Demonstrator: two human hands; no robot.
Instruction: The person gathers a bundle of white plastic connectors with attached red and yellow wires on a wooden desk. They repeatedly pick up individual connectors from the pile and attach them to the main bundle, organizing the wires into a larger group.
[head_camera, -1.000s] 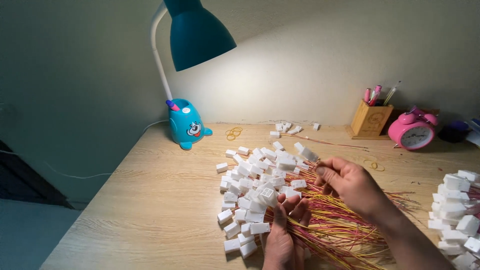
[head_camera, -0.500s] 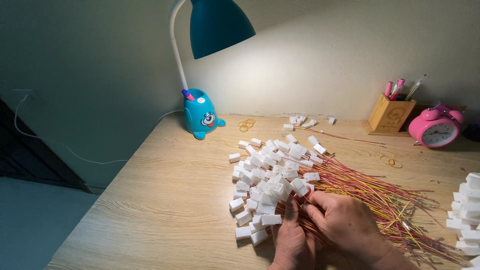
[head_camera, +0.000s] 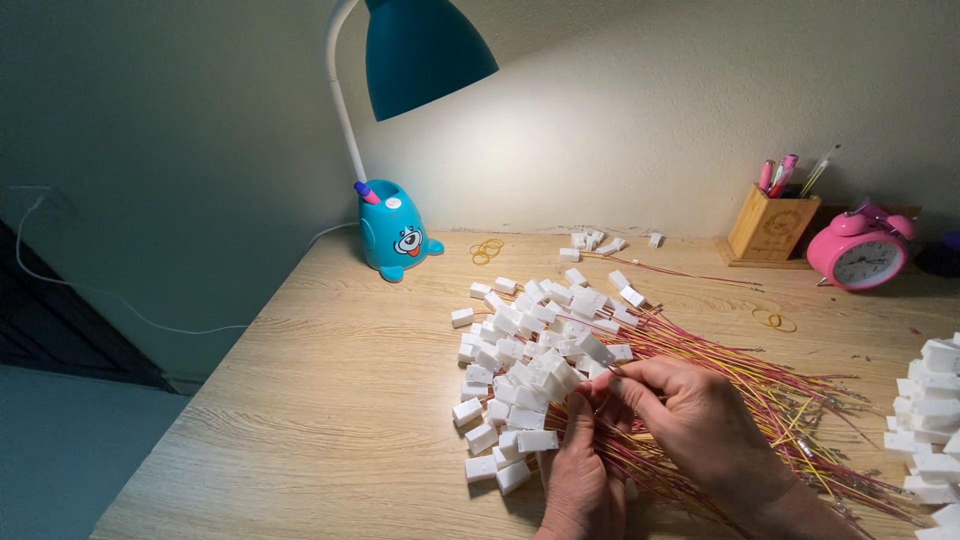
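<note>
- The heap of small white plastic connector blocks (head_camera: 530, 365) lies on the pale wooden desk (head_camera: 300, 400) and serves as the landmark; thin red and yellow wires (head_camera: 760, 400) fan out from it toward the right.
- The left hand (head_camera: 583, 478) sits at the near edge of the heap, its fingers curled up around a few of the wires just below the blocks.
- The right hand (head_camera: 690, 420) is just right of the heap's near edge, fingertips pinched together on a wire end beside one white block; it touches the left hand's fingers.
- Both hands are closed in a pinching grip on the wire bundle; exactly which single wire each holds cannot be told.
- Beyond the heap to the left stands a teal desk lamp with a white gooseneck (head_camera: 425, 50), its blue animal-shaped base (head_camera: 395, 235) carrying a pen.
- Between that base and the heap lie a few tan rubber bands (head_camera: 486, 250).
- Straight behind the heap a smaller cluster of white blocks (head_camera: 592, 242) rests near the wall.
- Far right behind the heap are a bamboo pen holder (head_camera: 772, 225) and a round pink alarm clock (head_camera: 858, 255).
- To the right of the heap, at the desk's edge, a second pile of white blocks (head_camera: 925, 415) is stacked.
</note>
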